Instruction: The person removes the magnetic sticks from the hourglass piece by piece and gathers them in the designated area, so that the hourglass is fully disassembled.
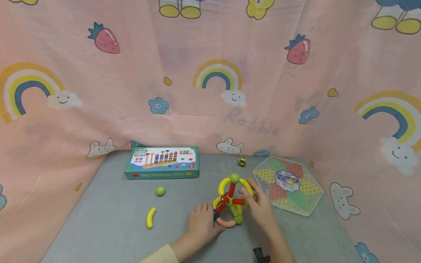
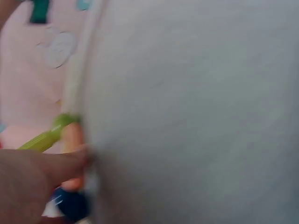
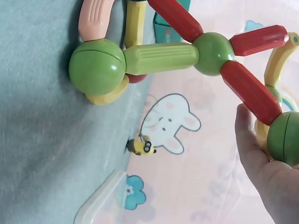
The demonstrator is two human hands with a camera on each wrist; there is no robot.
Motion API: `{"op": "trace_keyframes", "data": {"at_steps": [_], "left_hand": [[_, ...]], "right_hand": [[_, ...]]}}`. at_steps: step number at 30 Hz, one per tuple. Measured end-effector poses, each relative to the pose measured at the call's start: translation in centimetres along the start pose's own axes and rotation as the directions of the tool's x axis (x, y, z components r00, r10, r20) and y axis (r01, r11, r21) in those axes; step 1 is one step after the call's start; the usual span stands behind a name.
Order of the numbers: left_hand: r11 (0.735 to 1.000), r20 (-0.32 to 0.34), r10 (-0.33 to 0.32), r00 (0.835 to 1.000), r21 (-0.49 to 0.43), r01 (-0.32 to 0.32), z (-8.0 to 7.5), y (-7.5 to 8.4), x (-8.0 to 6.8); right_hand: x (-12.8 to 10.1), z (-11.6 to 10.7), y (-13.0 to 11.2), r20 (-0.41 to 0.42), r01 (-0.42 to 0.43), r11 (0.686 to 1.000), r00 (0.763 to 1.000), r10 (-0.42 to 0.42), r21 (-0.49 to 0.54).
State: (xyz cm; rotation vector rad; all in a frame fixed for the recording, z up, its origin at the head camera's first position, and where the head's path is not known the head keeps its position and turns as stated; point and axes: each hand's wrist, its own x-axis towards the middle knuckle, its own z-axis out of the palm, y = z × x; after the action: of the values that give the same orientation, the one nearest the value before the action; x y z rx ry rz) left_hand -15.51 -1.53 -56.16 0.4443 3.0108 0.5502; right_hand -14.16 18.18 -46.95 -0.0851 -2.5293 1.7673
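Grey tabletop is carrying the rod-and-ball toy [image 1: 231, 201] at centre; the left hand [image 1: 201, 224], at its seven o'clock, is bracing the base with curled fingers, while the right hand [image 1: 260, 206] is steadying a yellow arc [image 1: 246, 184].

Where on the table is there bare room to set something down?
Bare grey table lies left of the yellow curved piece, and between the game box and green ball. It is crowded round the magnetic structure, both hands and the hexagonal board.
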Motion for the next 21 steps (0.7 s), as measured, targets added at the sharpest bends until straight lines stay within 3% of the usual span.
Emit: {"op": "trace_keyframes", "data": {"at_steps": [3,4,7,10,14,17,21], "left_hand": [[0.982,0.060,0.012,0.998,-0.190,-0.001,-2.0,-0.9,0.8],[0.962,0.076,0.009,0.997,-0.273,0.012,-3.0,-1.3,1.2],[0.871,0.076,-0.010,0.997,-0.490,0.046,-6.0,-1.9,2.7],[0.804,0.048,0.025,0.999,-0.594,0.009,-8.3,-1.6,4.3],[0.756,0.074,0.094,0.993,-0.654,-0.023,-10.0,-0.5,5.6],[0.756,0.120,0.122,0.985,-0.655,-0.014,-10.6,0.3,6.2],[0.777,0.133,0.150,0.980,-0.629,-0.034,-11.4,1.2,6.8]], "right_hand": [[0.0,-0.1,0.1,-0.009,-0.025,1.000,1.000,0.025,-0.009],[0.1,-0.2,0.1,-0.009,-0.032,0.999,0.999,0.032,-0.010],[0.2,-0.3,0.3,-0.013,-0.044,0.999,0.999,0.044,-0.013],[0.2,-0.5,0.4,-0.022,-0.040,0.999,0.999,0.039,-0.024],[0.1,-0.8,0.5,-0.027,-0.035,0.999,0.999,0.034,-0.041],[0.1,-0.9,0.5,-0.013,-0.018,0.999,1.000,0.018,-0.049],[0.2,-1.1,0.2,0.012,0.014,0.999,1.000,-0.013,-0.052]]}}
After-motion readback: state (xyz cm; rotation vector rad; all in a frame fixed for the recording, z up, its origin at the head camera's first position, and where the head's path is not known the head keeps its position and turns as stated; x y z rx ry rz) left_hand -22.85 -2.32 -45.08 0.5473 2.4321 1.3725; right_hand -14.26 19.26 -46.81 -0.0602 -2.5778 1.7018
